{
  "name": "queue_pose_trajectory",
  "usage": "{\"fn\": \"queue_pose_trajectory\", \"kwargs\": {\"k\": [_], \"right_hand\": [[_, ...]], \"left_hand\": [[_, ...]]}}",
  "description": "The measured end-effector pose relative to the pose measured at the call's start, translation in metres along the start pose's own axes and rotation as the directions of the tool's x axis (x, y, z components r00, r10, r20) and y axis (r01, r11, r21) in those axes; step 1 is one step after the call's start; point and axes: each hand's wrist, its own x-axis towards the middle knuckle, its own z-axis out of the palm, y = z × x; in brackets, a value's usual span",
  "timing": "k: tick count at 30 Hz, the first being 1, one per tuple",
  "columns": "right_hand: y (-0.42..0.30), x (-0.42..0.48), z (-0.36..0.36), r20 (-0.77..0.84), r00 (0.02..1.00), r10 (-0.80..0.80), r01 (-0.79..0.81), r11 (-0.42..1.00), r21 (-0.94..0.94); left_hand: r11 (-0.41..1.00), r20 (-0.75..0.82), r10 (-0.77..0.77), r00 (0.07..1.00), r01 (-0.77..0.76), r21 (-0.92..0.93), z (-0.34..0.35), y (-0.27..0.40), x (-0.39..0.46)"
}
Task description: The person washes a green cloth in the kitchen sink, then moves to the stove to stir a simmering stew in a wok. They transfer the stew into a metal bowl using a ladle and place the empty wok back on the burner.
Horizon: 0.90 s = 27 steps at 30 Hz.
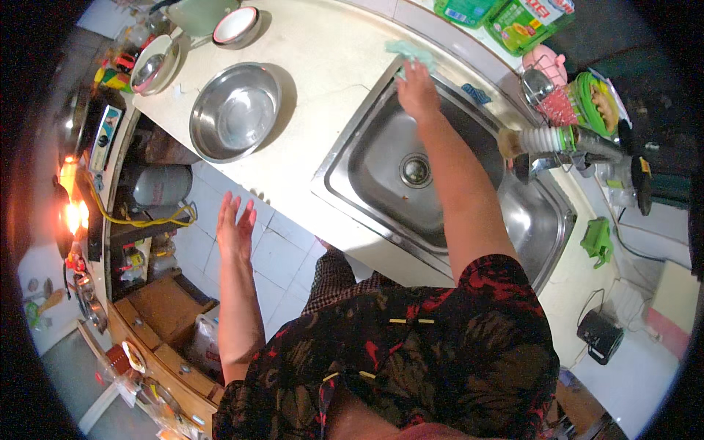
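Observation:
My right hand [419,93] reaches across the double-bowl steel sink [363,140] to its far corner. Its fingers are on a pale green cloth [410,50], bunched where the rim meets the counter. The sink's drain strainer [415,170] shows beneath my right forearm, with a small brown scrap near it. My left hand [235,223] holds nothing; its fingers are apart, and it hovers in front of the counter edge above the tiled floor. Nearest to it on the counter is a wide stainless steel basin [236,113] with a shiny, bare-looking inside.
Bowls [236,26] and a green pot [201,14] stand on the far left of the counter [324,49]. A flame [74,214] glows at the left. The faucet [536,140] juts over the sink's right side; a wire rack [550,104] stands behind it.

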Motion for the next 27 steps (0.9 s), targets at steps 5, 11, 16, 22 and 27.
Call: {"fn": "queue_pose_trajectory", "kwargs": {"k": [5,11,16,22,27], "right_hand": [[0.039,-0.041,-0.018,-0.079,0.997,0.008,-0.020,0.989,-0.149],[-0.013,-0.026,0.019,-0.021,1.000,0.021,-0.017,0.983,0.181],[-0.079,-0.094,-0.003,0.139,0.989,0.049,-0.112,0.863,0.492],[-0.105,-0.176,-0.008,-0.076,0.887,-0.456,0.354,0.564,0.746],[-0.112,-0.103,-0.031,-0.131,0.934,-0.333,0.311,0.575,0.757]], "left_hand": [[1.000,-0.169,0.006,0.986,-0.006,-0.001,-0.072,-0.042,-0.068],[0.992,-0.274,-0.058,0.960,0.024,-0.122,-0.099,-0.066,-0.124],[0.998,-0.273,-0.032,0.962,0.014,-0.067,-0.096,-0.090,-0.145],[0.997,-0.160,-0.032,0.987,0.021,-0.073,-0.074,-0.089,-0.149],[0.999,-0.197,-0.033,0.980,0.029,-0.025,-0.069,-0.081,-0.173]]}}
